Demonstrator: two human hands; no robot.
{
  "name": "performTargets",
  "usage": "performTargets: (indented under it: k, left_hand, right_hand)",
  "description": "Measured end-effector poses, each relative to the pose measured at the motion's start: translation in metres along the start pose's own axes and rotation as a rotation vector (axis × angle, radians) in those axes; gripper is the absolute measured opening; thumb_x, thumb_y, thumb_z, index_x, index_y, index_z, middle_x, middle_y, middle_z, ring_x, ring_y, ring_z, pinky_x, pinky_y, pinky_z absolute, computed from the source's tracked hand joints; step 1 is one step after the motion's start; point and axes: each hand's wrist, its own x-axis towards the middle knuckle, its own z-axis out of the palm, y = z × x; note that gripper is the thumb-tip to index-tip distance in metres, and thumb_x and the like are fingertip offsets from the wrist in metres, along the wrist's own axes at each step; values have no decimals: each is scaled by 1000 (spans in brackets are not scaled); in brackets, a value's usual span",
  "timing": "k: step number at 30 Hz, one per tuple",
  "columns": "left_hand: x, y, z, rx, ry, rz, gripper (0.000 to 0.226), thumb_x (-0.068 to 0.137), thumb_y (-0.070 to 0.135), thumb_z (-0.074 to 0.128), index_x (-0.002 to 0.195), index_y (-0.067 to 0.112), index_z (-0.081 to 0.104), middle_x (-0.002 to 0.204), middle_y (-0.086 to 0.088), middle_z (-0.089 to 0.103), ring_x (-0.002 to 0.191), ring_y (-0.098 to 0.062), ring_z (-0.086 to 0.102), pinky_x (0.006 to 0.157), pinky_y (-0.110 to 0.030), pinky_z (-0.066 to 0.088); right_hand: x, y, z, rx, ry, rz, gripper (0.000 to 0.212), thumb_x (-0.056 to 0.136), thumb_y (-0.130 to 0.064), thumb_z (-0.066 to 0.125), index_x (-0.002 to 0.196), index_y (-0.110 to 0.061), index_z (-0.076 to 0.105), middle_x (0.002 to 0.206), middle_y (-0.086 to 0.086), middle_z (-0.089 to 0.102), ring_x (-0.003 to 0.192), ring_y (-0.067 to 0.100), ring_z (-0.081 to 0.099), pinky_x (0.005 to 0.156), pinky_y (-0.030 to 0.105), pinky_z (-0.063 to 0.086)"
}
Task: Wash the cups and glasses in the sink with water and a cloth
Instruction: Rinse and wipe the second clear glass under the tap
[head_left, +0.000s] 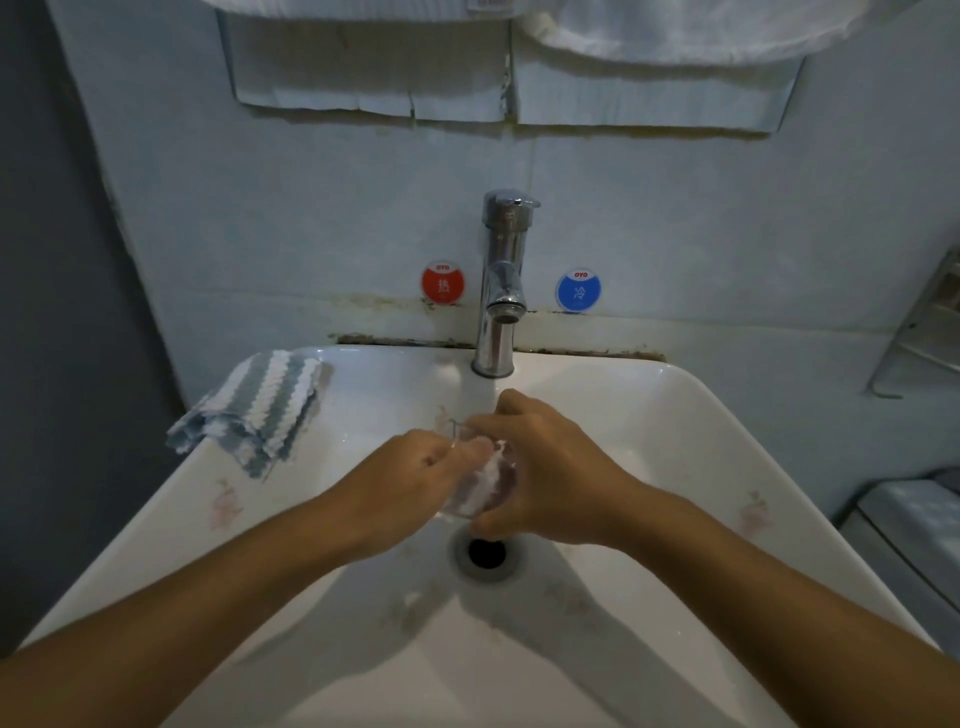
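Observation:
A clear glass (480, 486) is held over the middle of the white sink (675, 415), just above the drain (485, 553). My right hand (545, 467) wraps around the glass from the right side. My left hand (415, 473) grips the glass rim, with fingers reaching inside where a bit of white cloth (493, 457) shows. A striped blue and white cloth (265, 405) lies folded on the sink's back left corner. Whether water runs from the tap is unclear.
A chrome tap (501, 291) stands at the back of the sink, between a red hot sticker (442, 283) and a blue cold sticker (579, 291). White towels (675, 31) hang above. A metal rack (930, 322) is on the right wall.

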Motion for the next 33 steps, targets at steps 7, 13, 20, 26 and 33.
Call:
performTargets:
  k: [7, 13, 20, 26, 33]
  left_hand:
    - [1, -7, 6, -245, 73, -244, 34, 95, 40, 57, 76, 17, 73, 61, 5, 66, 59, -13, 58, 53, -27, 40]
    - [6, -11, 2, -387, 190, -273, 37, 95, 40, 59, 73, 13, 73, 61, 4, 66, 61, -20, 62, 59, -29, 43]
    - [8, -11, -1, -576, 151, -361, 49, 94, 49, 53, 106, 4, 72, 97, -18, 75, 93, -28, 71, 92, -37, 51]
    - [10, -15, -5, -519, 242, -296, 57, 92, 49, 58, 100, -6, 70, 86, -19, 71, 77, -28, 63, 71, -34, 44]
    - [10, -10, -2, -492, 230, -289, 49, 95, 47, 55, 90, 1, 71, 73, -9, 71, 55, -16, 63, 65, -28, 46]
  right_hand:
    - [0, -1, 8, -41, -51, -46, 60, 64, -38, 87, 118, -32, 60, 102, -9, 44, 94, 11, 37, 80, 28, 46]
    - [-2, 1, -11, 788, -279, 352, 54, 86, -57, 60, 131, -26, 56, 128, 0, 60, 101, 4, 61, 85, 25, 54]
    - [4, 12, 2, 1313, -243, 511, 40, 96, -37, 58, 116, -2, 64, 105, 19, 70, 84, 26, 68, 69, 33, 58]
    - [6, 9, 5, 1319, -151, 392, 35, 92, -24, 65, 124, -9, 59, 118, 16, 66, 106, 31, 66, 83, 39, 54]
    - [3, 7, 0, 1330, -261, 576, 56, 89, -52, 60, 116, -3, 65, 103, 23, 69, 74, 25, 67, 68, 32, 59]
